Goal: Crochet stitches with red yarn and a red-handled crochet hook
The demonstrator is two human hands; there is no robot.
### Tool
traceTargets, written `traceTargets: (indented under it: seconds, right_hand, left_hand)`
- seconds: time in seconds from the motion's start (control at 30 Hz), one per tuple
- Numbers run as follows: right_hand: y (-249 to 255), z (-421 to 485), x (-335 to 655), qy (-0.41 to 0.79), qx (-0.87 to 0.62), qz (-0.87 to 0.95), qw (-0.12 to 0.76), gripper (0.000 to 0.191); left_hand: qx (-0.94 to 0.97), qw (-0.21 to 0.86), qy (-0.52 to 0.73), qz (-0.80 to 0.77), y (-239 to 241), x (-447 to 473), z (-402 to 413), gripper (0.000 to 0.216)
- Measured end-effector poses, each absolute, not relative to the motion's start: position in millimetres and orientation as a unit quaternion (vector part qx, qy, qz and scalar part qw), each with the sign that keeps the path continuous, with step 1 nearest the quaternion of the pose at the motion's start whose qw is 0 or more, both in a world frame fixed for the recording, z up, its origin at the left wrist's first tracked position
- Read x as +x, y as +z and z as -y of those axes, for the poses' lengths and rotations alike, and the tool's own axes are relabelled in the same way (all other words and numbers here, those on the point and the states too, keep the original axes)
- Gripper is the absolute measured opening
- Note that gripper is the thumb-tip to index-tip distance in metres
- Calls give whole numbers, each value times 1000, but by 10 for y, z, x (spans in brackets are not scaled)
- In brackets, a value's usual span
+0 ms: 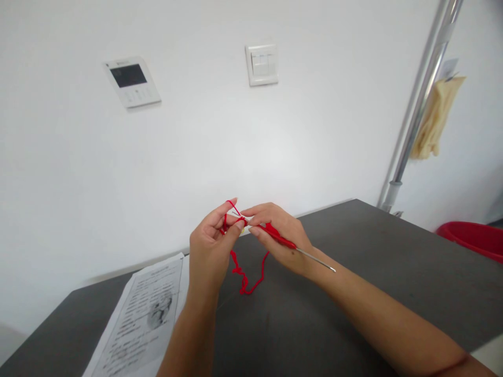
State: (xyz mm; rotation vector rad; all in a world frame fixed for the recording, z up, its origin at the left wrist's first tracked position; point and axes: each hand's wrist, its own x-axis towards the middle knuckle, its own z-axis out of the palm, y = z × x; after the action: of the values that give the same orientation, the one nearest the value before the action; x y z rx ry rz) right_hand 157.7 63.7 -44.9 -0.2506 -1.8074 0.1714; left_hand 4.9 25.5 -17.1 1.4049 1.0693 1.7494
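Between the thumb and fingers of my left hand (pixel 214 238) is a small piece of red crochet work (pixel 242 222), partly hidden by the fingertips. Red yarn (pixel 262 272) loops over my raised left index finger and also hangs below the hands in a loose curve with some tangles. My right hand (pixel 281 230) grips a crochet hook (pixel 281 239) with a red handle; its metal rear end points down to the right along the wrist. The hook's front tip meets the red work at the left fingertips. A tiny yellow spot shows beside the left thumb.
Printed sheets (pixel 145 314) lie on the dark grey table (pixel 283 324) at the left. Behind the table is a white wall with a screen panel (pixel 131 81) and a switch (pixel 263 64). A metal pole (pixel 420 104), yellow gloves (pixel 438 118) and a red basin (pixel 471 238) are at right.
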Motion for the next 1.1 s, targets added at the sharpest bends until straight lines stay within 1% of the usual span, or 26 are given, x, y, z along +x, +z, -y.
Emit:
traceTargets:
  seconds: [0.07,0.13,0.17,0.23,0.3,0.37,0.47,0.6,0.7,0.83,0.97,1.1]
  right_hand:
    - [-475,-605,1536,96,-150,775,607,8]
    - [-525,-599,1477,84,-166,765,617,7]
    - [-555,-609,1444,61,-162,760,626,7]
    - [-615,-653,1388,1,-142,760,634,9]
    - [-652,-714,1360,-35,-131,771,622,10]
    - [-645,-765,1377,-40,-116,793,597,8]
    - [-540,-768,1484,-24,-67,820,568,7]
    - [-327,-652,1666,32,-68,818,571,7]
    - [-253,-575,1723,90,-69,799,590,7]
    - [-295,-507,1666,155,-72,759,628,7]
    - [-360,-430,1572,218,-82,704,671,5]
    - [-362,-389,1553,334,-118,659,664,10]
  left_hand:
    - [541,258,670,-437,-200,127,-235,46]
    - [531,241,678,-446,-229,205,-236,46]
    - [519,262,688,-434,-240,234,-246,47]
    - [486,351,698,-392,-249,251,-281,49]
    - [458,443,687,-350,-233,207,-322,49]
    - [455,500,659,-330,-194,117,-354,46]
    - [478,542,611,-323,-132,-36,-370,43]
    - [505,544,588,-321,-97,-139,-354,37]
    - [508,541,593,-313,-72,-156,-325,37]
    - [496,534,620,-289,-27,-177,-287,39]
    - [492,548,628,-251,-17,-167,-271,34]
    - [472,577,625,-234,-1,-145,-239,27]
